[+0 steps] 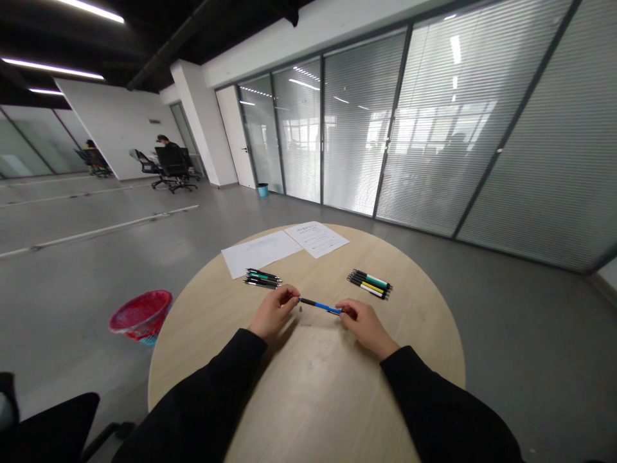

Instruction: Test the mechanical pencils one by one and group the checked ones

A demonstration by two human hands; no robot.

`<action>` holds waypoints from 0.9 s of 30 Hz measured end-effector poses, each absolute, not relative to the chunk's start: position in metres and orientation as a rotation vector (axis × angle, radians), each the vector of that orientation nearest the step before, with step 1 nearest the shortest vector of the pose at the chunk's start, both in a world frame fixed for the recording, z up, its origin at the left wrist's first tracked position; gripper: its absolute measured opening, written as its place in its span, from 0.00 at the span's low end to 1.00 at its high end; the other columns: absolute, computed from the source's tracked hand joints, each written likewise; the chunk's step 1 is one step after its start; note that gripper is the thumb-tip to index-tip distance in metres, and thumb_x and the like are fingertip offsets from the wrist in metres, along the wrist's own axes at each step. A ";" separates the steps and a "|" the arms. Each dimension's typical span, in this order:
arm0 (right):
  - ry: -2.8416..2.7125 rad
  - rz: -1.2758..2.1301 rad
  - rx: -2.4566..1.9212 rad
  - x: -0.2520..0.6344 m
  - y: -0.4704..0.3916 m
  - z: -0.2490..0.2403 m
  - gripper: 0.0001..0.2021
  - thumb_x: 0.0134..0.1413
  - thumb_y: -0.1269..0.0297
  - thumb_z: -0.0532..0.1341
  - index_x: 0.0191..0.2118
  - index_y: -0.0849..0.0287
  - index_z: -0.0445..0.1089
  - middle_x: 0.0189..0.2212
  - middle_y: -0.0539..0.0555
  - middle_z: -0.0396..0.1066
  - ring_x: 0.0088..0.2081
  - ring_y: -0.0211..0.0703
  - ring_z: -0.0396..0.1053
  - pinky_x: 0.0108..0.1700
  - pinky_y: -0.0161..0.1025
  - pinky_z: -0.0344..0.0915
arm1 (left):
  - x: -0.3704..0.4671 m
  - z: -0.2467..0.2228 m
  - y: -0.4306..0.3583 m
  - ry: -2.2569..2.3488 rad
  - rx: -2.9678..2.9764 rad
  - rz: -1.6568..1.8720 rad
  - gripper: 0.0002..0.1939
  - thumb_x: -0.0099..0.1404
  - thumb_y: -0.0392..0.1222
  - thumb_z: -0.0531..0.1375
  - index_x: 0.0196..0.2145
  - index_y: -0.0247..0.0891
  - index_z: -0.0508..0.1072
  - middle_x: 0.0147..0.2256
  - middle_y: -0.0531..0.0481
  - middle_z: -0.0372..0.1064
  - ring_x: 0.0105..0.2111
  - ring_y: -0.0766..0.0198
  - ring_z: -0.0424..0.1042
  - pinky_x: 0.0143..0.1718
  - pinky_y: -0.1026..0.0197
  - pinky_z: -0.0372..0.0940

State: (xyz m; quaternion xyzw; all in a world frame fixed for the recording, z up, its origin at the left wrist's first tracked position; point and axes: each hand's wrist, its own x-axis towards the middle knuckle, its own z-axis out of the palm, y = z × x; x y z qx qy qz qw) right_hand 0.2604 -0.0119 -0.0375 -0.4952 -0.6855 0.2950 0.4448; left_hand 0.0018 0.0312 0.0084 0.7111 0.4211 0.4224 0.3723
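A blue pen (318, 305) with a dark grip is stretched between my two hands over the middle of the round table (308, 366). My left hand (277, 310) pinches its tip end, and my right hand (361, 321) closes on its blue clip end. Beyond my left hand lies a group of dark and green pens (263, 278). Another group of pens (370, 284), with green, yellow and white barrels, rests past my right hand.
Two sheets lie at the table's far edge, a blank-looking one (260, 252) and a printed one (317, 238). A red basket (141, 315) stands on the floor at left. A black chair (53, 421) is near the lower left; a person (164, 139) sits far back.
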 end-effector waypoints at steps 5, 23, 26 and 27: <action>-1.818 0.691 -1.204 0.258 -0.017 -0.028 0.09 0.54 0.67 0.60 0.35 0.58 0.78 0.29 0.52 0.75 0.31 0.42 0.68 0.35 0.36 0.62 | 0.000 0.003 0.034 1.065 1.809 1.085 0.09 0.60 0.44 0.63 0.36 0.37 0.72 0.31 0.51 0.69 0.31 0.62 0.70 0.36 0.60 0.65; -1.766 0.687 -1.210 0.257 -0.018 -0.025 0.09 0.55 0.68 0.59 0.35 0.57 0.77 0.31 0.53 0.76 0.33 0.44 0.70 0.38 0.38 0.64 | 0.004 0.017 0.025 0.973 1.616 1.093 0.12 0.60 0.48 0.64 0.31 0.37 0.69 0.28 0.53 0.66 0.29 0.63 0.71 0.35 0.59 0.67; -1.782 0.681 -1.212 0.258 -0.018 -0.025 0.09 0.54 0.68 0.59 0.36 0.57 0.77 0.31 0.52 0.76 0.33 0.44 0.70 0.38 0.37 0.63 | 0.005 0.018 0.024 1.001 1.646 1.077 0.13 0.59 0.49 0.64 0.29 0.37 0.69 0.27 0.53 0.66 0.28 0.63 0.71 0.34 0.60 0.66; -1.786 0.683 -1.210 0.258 -0.018 -0.025 0.09 0.54 0.69 0.59 0.36 0.57 0.77 0.31 0.52 0.76 0.33 0.44 0.70 0.38 0.37 0.63 | 0.006 0.018 0.024 1.011 1.654 1.074 0.13 0.59 0.49 0.64 0.29 0.37 0.69 0.26 0.53 0.66 0.28 0.63 0.70 0.34 0.60 0.66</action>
